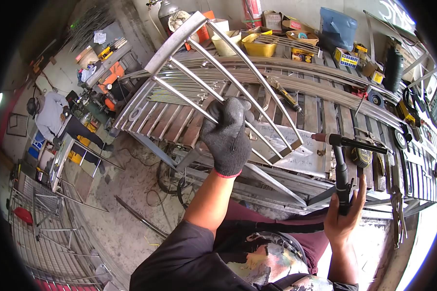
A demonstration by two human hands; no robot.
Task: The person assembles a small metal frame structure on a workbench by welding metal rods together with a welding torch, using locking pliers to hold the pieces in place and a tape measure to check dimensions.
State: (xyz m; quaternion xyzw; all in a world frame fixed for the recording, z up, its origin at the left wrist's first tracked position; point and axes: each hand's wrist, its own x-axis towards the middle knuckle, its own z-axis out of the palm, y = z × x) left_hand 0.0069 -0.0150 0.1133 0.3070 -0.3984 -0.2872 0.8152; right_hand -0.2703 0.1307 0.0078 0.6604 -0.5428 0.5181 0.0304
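My left hand [226, 136], in a dark grey knit glove, is wrapped around the bars of a welded metal frame [176, 42]. Several parallel rods join the frame's two flat end bars, and it is held tilted above the slatted workbench. My bare right hand [345, 220] grips the handle of a TIG welding torch [341, 167]. The torch head points left, with a pinkish cup at its tip, apart from the frame. Beneath the frame's lower end lies a pale plate with handwriting [316, 162]. A tape measure [361, 157] sits just behind the torch.
Long metal rods [296, 77] lie across the bench, with a yellow bowl [259, 46] and a blue container [337, 28] behind. Pliers [397, 213] hang at the front edge. At left, another person [53, 116] bends over a work stand. Metal lengths [138, 216] rest on the floor.
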